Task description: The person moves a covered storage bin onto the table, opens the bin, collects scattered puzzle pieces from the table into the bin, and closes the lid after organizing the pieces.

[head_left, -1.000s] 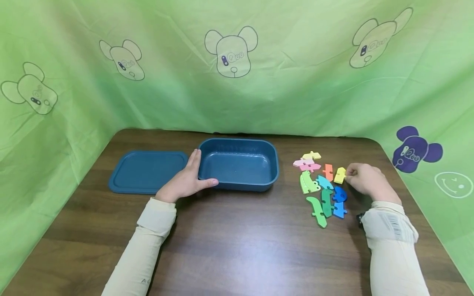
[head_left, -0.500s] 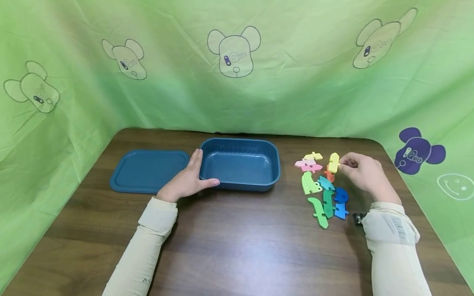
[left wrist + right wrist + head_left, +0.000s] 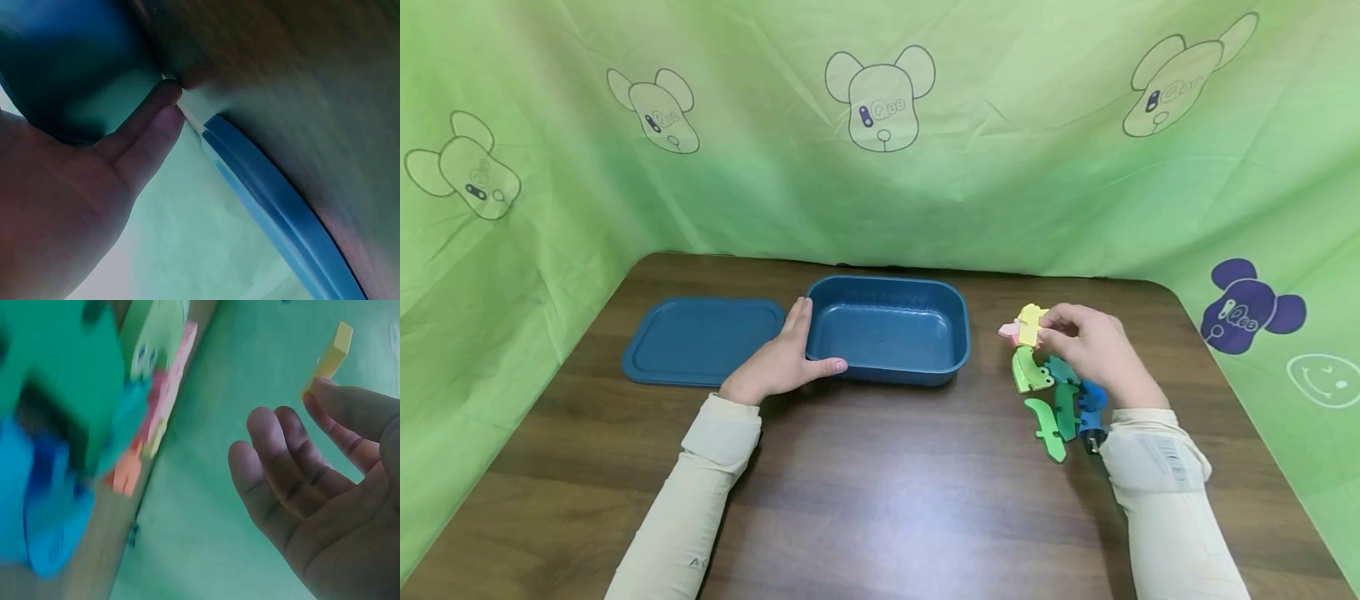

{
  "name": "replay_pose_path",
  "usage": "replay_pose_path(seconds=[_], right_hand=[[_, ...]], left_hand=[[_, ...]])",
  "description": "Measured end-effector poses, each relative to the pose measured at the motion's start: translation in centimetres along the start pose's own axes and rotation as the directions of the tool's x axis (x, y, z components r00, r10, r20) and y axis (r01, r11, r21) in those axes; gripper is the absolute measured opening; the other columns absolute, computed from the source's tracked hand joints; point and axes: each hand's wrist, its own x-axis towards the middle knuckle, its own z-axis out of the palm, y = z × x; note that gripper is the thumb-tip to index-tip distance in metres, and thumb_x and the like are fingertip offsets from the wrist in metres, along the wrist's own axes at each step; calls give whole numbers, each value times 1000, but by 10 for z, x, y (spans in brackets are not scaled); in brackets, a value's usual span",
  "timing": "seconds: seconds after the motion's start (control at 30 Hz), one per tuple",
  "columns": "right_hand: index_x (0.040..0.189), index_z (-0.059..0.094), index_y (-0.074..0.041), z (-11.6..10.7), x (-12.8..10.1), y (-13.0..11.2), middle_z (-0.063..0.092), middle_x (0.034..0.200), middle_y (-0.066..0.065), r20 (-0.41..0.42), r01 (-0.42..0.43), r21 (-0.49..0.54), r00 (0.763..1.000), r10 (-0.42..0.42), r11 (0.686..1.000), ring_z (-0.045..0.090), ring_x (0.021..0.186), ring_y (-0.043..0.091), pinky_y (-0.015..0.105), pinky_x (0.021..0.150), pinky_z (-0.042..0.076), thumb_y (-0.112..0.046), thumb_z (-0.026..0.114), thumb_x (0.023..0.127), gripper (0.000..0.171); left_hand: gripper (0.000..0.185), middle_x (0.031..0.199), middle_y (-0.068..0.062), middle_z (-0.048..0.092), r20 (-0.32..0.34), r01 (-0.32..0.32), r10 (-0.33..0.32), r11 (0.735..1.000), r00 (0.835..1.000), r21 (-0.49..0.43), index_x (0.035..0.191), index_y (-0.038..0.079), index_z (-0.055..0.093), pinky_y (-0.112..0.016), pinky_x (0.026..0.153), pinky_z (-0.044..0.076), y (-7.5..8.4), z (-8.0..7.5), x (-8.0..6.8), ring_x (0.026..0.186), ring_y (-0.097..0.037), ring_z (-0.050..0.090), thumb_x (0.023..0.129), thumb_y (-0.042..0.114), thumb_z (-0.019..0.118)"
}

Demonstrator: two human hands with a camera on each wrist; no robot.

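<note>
My right hand (image 3: pixel 1086 346) pinches a yellow puzzle piece (image 3: pixel 1031 323) just above the heap of coloured pieces (image 3: pixel 1054 392) on the right of the wooden table. In the right wrist view the yellow piece (image 3: pixel 330 357) sits between thumb and fingertip, the other fingers (image 3: pixel 275 450) loosely spread. My left hand (image 3: pixel 786 358) rests with straight fingers against the left wall of the open blue tub (image 3: pixel 887 329); the left wrist view shows those fingers (image 3: pixel 150 125) lying along the tub (image 3: pixel 56 69).
The tub's blue lid (image 3: pixel 703 340) lies flat to the left of the tub; its rim (image 3: pixel 275 206) shows in the left wrist view. Green, teal, blue, pink and orange pieces lie under my right hand. Green printed cloth walls the table on three sides.
My right hand lifted the yellow piece off the table and carried it left toward the tub. The left hand stayed on the tub.
</note>
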Motion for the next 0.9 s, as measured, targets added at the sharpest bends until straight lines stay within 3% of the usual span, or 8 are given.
replay_pose_path(seconds=[0.23,0.63,0.73,0.83,0.9], right_hand=[[95,71,-10,25,8,-21,69,86,2,0,85,54,996,-85,995,61,80,21,35,71,47,-9,73,93,3],[95,72,-7,46,26,-44,69,85,2,22,119,104,992,-122,987,62,78,21,31,71,47,-7,73,92,3],[96,72,-7,48,31,-48,69,86,3,42,114,112,992,-119,987,60,80,22,31,72,46,-8,72,93,3],[96,71,-6,49,35,-50,68,86,3,63,117,109,990,-124,987,59,80,22,33,72,46,-11,73,93,5],[95,72,-6,50,37,-51,68,85,3,74,115,110,990,-124,987,58,80,22,32,72,45,-11,73,93,6]], left_hand=[[122,168,-6,-13,8,-5,5,1000,1000,5,162,14,-11,-47,97,48,0,-1,0,142,-37,36,85,73,64],[122,168,-4,-14,10,3,-3,1000,1000,-8,161,14,-12,-43,93,50,2,0,0,146,-34,29,86,70,66],[121,168,-2,-15,7,10,-10,1000,1000,-9,162,14,-11,-40,85,52,2,-2,-1,142,-34,38,86,68,67],[122,168,-3,-15,7,7,-7,1000,1000,-9,162,14,-11,-38,76,53,1,-4,-1,122,-34,59,86,69,66],[122,168,-5,-14,3,-1,1,1000,1000,-7,162,13,-11,-37,75,53,0,-4,-1,109,-33,66,86,71,66]])
